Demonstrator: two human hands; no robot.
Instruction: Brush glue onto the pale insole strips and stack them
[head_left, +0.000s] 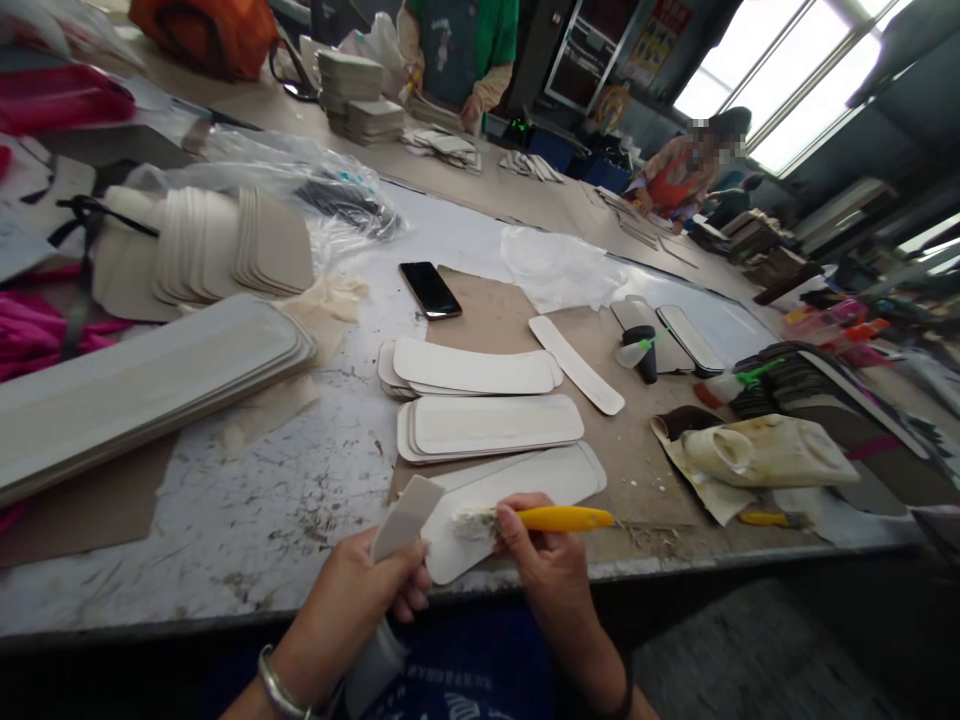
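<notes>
My left hand is closed on a pale grey strip, bent and raised near the table's front edge. In my right hand is a brush with a yellow handle, its bristles clumped with whitish matter. The bristles lie over a pale rounded panel; whether they touch it I cannot tell. That panel rests on others at the front edge, by my left fingertips. Just beyond are two more stacks of rounded panels, a middle stack and a farther stack. A single narrow panel lies slanted behind them.
A phone lies beyond the stacks. Long panels are piled at left. To the right are a cut-open plastic container, small bottles and dark pieces. Two people work across the tables.
</notes>
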